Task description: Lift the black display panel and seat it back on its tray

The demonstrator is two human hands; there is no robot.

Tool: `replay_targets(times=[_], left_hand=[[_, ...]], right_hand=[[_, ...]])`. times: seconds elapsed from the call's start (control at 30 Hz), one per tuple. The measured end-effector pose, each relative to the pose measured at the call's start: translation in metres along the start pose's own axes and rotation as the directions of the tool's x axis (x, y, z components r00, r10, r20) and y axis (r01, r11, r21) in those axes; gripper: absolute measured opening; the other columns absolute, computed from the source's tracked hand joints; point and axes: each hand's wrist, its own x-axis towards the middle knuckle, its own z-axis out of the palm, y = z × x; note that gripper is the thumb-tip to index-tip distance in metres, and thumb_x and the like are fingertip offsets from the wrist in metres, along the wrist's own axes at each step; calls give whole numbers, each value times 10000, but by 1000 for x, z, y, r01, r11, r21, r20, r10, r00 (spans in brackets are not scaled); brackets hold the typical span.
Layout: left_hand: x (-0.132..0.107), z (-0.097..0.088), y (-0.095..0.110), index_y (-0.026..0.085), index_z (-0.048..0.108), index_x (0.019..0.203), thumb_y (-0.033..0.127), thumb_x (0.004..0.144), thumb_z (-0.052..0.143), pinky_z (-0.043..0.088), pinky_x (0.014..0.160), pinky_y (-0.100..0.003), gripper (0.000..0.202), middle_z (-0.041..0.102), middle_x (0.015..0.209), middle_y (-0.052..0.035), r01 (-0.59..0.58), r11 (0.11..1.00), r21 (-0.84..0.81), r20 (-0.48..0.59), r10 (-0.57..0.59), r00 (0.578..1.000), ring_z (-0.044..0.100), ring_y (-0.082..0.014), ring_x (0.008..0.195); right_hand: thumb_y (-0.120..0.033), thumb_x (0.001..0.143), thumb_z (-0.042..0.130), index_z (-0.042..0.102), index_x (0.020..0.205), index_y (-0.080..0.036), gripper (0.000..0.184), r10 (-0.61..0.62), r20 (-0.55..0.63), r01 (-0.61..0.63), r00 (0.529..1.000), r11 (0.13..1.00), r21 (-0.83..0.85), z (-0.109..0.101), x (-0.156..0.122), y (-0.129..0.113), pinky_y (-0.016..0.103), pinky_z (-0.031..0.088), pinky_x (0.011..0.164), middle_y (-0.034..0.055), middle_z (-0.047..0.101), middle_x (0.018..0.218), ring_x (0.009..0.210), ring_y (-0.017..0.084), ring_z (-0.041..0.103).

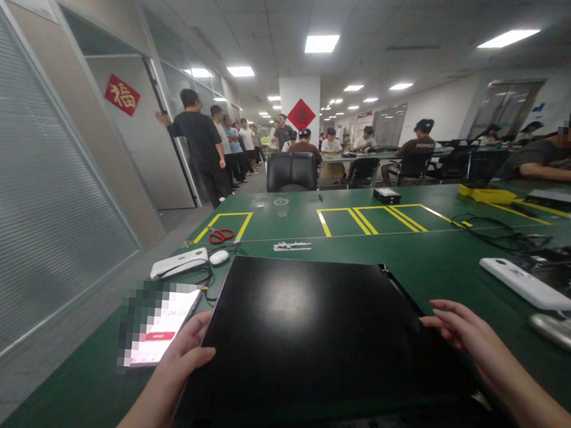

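Note:
A large, glossy black screen panel (305, 334) lies before me, with a ceiling light reflected on its surface. My left hand (182, 361) grips its left edge, thumb on top and fingers along the side. At the opposite edge is my right hand (473, 341), fingers stretched out and slightly curved, with the fingertips at the rim. Whether they touch it I cannot tell. The panel's near edge is dark and hard to make out. Left of the panel, close to my left hand, a lit phone (165, 330) lies on the green table (84, 383).
Red-handled scissors (221, 236), a white device (180, 263) with a cable and a clear cup (281, 207) stand to the left and behind. On the right are another white device (527, 284), cables and a yellow tray (487, 194). Several people sit or stand farther back.

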Motion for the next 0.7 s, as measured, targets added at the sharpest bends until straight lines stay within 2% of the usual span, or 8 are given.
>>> replay_targets(times=[0.27, 0.5, 0.7], left_hand=[[-2, 1, 2, 225, 688, 1183, 227, 557, 847, 602, 778, -431, 646, 829, 1039, -76, 59, 998, 37, -31, -58, 998, 762, -386, 994], [-2, 2, 0, 222, 700, 1124, 216, 568, 854, 596, 808, -419, 576, 826, 1075, -84, 50, 999, 15, -17, -50, 999, 759, -372, 1009], [-3, 3, -2, 226, 687, 1165, 213, 578, 861, 598, 774, -403, 612, 825, 1073, -82, 78, 997, 14, -6, -78, 997, 767, -355, 980]], right_hand=[[-549, 652, 696, 646, 1092, -233, 544, -18, -18, 18, 1000, 1000, -9, -1, 2, 3, 320, 390, 544, 105, 811, 853, 606, 183, 552], [-521, 637, 710, 652, 1067, -250, 512, -4, -18, 4, 1000, 1000, -4, 0, 1, 1, 319, 407, 541, 94, 808, 851, 608, 178, 543], [-529, 638, 701, 666, 1031, -265, 475, -31, -29, 30, 999, 999, -31, 1, 2, 3, 329, 421, 520, 89, 808, 856, 598, 186, 565]])
